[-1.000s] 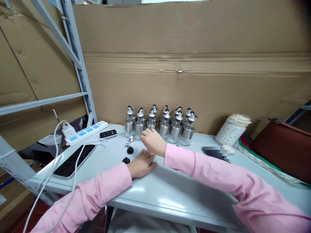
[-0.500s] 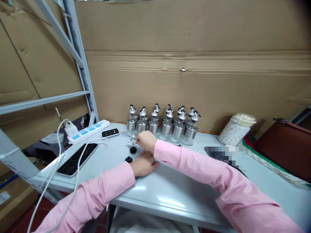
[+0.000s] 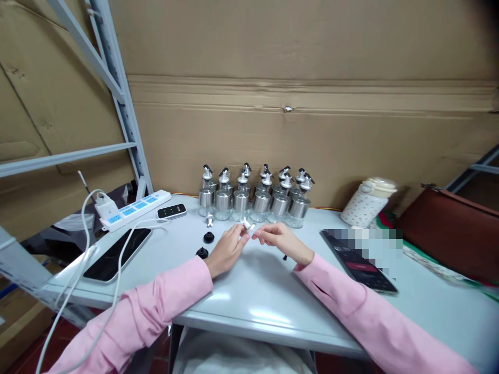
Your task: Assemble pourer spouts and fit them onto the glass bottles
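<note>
My left hand (image 3: 228, 250) is closed, thumb and fingers pinching a small white-and-silver spout piece (image 3: 246, 224) above the table. Close on its right, my right hand (image 3: 286, 243) has its fingertips pressed together at the end of that piece; whatever lies between them is too small to make out. Another small silver spout piece (image 3: 209, 222) stands on the table past my left hand. Two round black stoppers, a farther one (image 3: 209, 237) and a nearer one (image 3: 202, 253), lie beside my left wrist. Under my right hand shows a tiny black part (image 3: 285, 257).
Rows of glass-and-steel dispenser bottles (image 3: 261, 200) with spouts stand behind my hands. Leftward lie a power strip (image 3: 136, 210), a small black device (image 3: 171, 211), a phone (image 3: 117, 255) and white cables. Rightward are another phone (image 3: 356, 262), a dotted flask (image 3: 366, 202) and a brown bag (image 3: 448, 231).
My right hand has drawn back from the spout pieces at the left and no longer crosses over my left hand. A spout piece is now up between both hands.
</note>
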The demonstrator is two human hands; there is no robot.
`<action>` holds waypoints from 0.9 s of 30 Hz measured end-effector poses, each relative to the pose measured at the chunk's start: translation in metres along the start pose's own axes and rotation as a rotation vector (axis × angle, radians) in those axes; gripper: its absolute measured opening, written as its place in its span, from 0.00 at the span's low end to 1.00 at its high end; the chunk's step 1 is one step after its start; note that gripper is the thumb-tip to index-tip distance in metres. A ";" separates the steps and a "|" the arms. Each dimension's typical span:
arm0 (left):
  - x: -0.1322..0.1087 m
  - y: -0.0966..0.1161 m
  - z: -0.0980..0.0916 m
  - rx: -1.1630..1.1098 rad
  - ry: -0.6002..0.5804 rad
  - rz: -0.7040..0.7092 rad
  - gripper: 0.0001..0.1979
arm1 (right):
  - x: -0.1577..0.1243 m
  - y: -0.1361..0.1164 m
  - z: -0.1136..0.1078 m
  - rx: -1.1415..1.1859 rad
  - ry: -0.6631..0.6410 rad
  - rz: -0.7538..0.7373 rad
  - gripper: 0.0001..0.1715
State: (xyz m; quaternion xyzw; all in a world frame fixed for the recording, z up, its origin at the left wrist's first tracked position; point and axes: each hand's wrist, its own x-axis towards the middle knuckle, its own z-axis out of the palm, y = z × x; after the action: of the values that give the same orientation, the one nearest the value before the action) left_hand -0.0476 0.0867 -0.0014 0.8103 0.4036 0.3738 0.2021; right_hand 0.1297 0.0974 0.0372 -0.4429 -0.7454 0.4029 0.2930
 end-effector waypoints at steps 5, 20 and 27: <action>0.001 -0.001 -0.002 -0.004 0.020 0.043 0.11 | 0.000 0.005 0.002 0.010 -0.080 -0.037 0.22; 0.002 -0.002 -0.007 0.302 -0.133 0.129 0.15 | -0.004 0.012 0.003 -0.066 -0.196 -0.043 0.27; 0.002 0.002 -0.010 0.368 -0.164 0.177 0.15 | -0.001 0.018 -0.034 -0.275 -0.209 -0.076 0.23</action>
State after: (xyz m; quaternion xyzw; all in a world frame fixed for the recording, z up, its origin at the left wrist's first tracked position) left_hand -0.0534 0.0870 0.0066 0.8934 0.3745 0.2431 0.0495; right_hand 0.1651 0.1129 0.0390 -0.4063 -0.8360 0.3297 0.1656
